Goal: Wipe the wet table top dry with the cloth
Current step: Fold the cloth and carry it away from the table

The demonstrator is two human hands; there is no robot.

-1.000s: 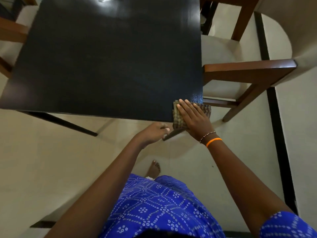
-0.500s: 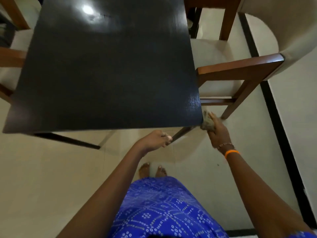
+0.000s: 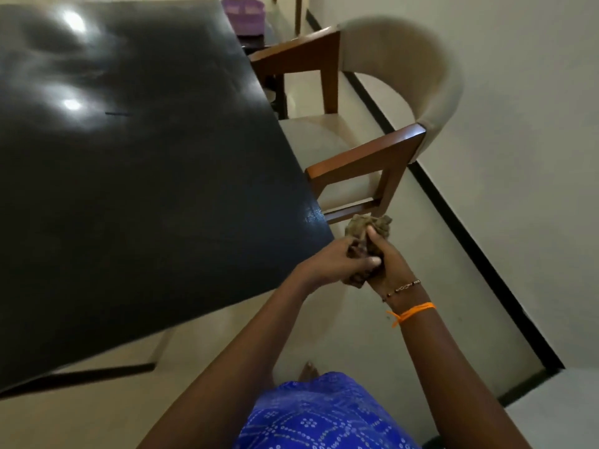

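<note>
Bunching between two hands, the cloth point(image 3: 368, 226) is a crumpled brownish wad held in the air just off the near right corner of the table top point(image 3: 146, 176), not touching the surface. The right hand point(image 3: 387, 262) has its fingers curled round the cloth from the right, with the upper bulge of fabric sticking out above its thumb. The left hand point(image 3: 327, 262) grips the lower part from the left, its thumb laid across the fabric toward the other hand, so both hands clasp the same bundle and press against each other. A small tail of cloth hangs below the two palms. The table top is dark and glossy, with two bright light reflections near its far left side and a faint sheen near the corner beside the hands. On the right wrist sit a thin beaded bracelet point(image 3: 402, 289) and an orange thread point(image 3: 411, 312). To the right of the table stands a wooden armchair point(image 3: 366, 153) with a pale curved back. A purple basket point(image 3: 245, 15) sits beyond the far edge. Blue patterned clothing point(image 3: 317, 416) fills the bottom of the view.
</note>
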